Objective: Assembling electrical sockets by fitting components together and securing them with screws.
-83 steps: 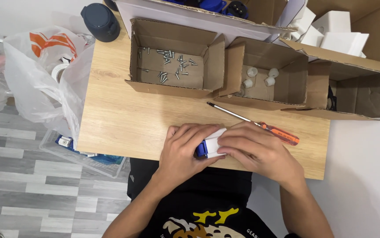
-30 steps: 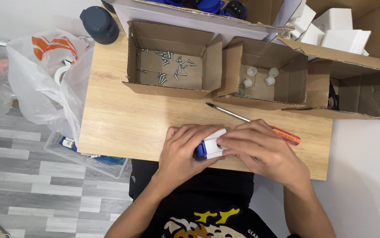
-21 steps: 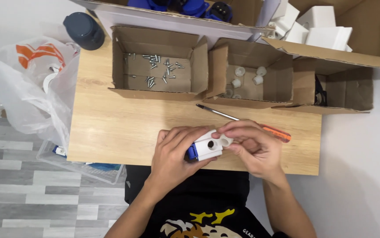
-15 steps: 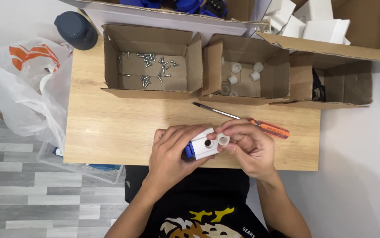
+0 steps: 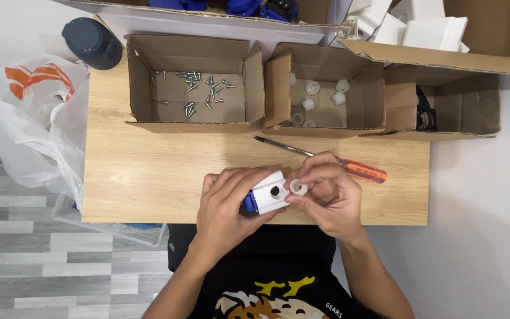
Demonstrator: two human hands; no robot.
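Looks like mid-assembly: the white-and-blue block (image 5: 265,195) is clamped in the left hand (image 5: 229,208) over the near edge of the wooden table (image 5: 148,177), and the right hand (image 5: 330,195) pinches a small white ring (image 5: 298,188) just beside the block's round hole — not seated yet, I'd say. The screwdriver (image 5: 326,159) lies untouched behind the hands. Packaging, biggest first: crumpled white plastic bag (image 5: 24,124) with orange marks at left, then open brown boxes along the back — screw box (image 5: 193,88), box of white caps (image 5: 323,94).
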